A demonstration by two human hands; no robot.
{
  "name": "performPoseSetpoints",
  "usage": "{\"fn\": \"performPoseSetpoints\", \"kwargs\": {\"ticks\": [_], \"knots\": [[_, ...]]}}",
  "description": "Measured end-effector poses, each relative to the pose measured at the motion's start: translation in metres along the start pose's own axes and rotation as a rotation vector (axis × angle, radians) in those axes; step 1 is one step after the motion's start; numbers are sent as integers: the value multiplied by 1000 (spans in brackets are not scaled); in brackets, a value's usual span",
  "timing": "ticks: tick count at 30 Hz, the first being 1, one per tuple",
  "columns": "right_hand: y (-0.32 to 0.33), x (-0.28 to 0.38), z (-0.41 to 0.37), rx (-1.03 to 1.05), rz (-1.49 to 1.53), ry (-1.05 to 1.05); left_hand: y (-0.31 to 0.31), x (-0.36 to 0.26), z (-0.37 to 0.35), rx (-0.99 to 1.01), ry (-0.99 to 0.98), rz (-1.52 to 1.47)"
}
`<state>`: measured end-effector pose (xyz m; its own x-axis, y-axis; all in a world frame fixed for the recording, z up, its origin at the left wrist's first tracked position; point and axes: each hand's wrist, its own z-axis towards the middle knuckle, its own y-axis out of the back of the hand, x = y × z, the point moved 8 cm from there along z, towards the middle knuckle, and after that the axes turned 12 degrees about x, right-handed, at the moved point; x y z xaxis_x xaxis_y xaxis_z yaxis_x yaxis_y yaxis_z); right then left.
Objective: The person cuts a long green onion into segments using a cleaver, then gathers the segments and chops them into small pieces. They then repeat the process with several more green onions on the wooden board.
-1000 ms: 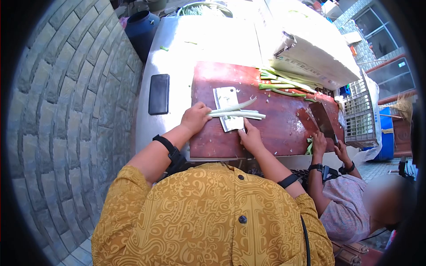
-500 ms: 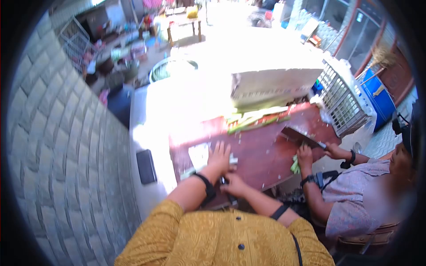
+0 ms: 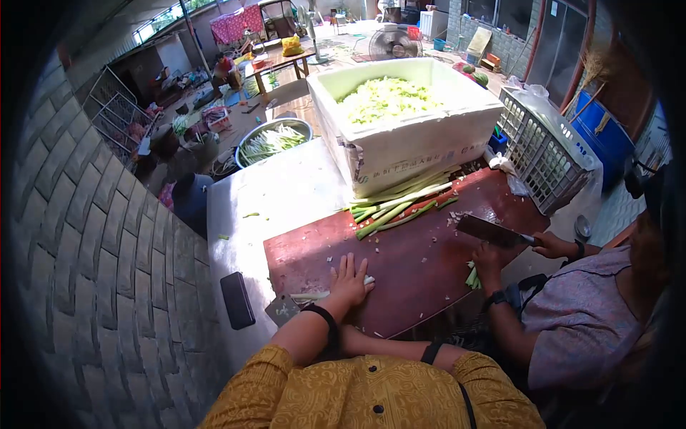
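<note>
Head view shows, from the left, a dark phone (image 3: 237, 300) on the steel desk (image 3: 286, 193), then a cleaver (image 3: 282, 309) lying on the red cutting board (image 3: 421, 264). The left hand (image 3: 350, 281) presses pale green stalks (image 3: 311, 295) onto this board, its grip spread flat (fingers open). The right hand is hidden under the left forearm, so I cannot tell its grip. Further right, a co-worker's hand (image 3: 554, 245) holds another cleaver (image 3: 491, 230).

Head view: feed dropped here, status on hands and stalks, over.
Left hand flat, open, on pale green cut stalks on red wooden board. Right hand hidden behind left forearm. Steel cleaver lies at board's near edge. Co-worker's dark cleaver over board's other end.
</note>
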<state>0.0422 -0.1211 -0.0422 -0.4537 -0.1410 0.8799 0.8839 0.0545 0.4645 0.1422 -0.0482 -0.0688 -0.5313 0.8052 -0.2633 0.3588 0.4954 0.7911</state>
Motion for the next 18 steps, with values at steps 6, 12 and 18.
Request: {"fn": "performPoseSetpoints", "kwargs": {"ticks": [6,12,18], "knots": [[-18,11,12,252,-92,-136,1,4,-1,33,-36,-44],[3,-12,-14,70,306,-439,1,12,-4,90,-133,-121],[30,-35,-28,99,460,-510,62,28,-4,-230,-452,-354]]}}
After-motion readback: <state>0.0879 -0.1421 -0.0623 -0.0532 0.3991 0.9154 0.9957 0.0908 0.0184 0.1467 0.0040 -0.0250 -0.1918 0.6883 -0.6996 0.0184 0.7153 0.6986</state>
